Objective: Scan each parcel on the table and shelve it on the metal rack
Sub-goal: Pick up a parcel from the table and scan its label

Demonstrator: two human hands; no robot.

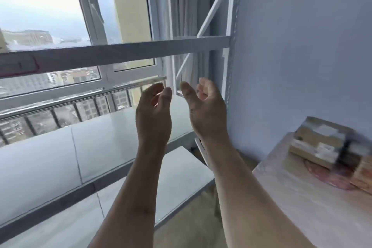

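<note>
Parcels (322, 143), a blurred stack of tan cardboard boxes with white labels, lay at about four o'clock in the view, piled on the pale wood-grain table (298, 207) that filled the lower right corner. A flat pinkish item (330, 177) showed partly under the stack; what it was could not be told through the blur.

The white metal rack (128, 51) stood ahead of the person, its upper shelf rail crossing the view from nine o'clock toward two o'clock, with a white upright and diagonal braces at about one o'clock. Its lower grey shelf boards (50, 157) spread from eight o'clock toward the centre, in front of a large window (60, 16) with a railing and city buildings beyond.

Both bare forearms rose from the bottom edge, at six o'clock, toward the centre. The left hand (154, 110) was held up over the lower shelf with its back to the camera, its fingers loosely curled forward and holding nothing. The right hand (207, 106) was just beside it at its three o'clock, apart from it, thumb extended upward and fingers loosely bent, also holding nothing. Neither hand touched the rack, the table or the parcels, which lay well apart from them.
</note>
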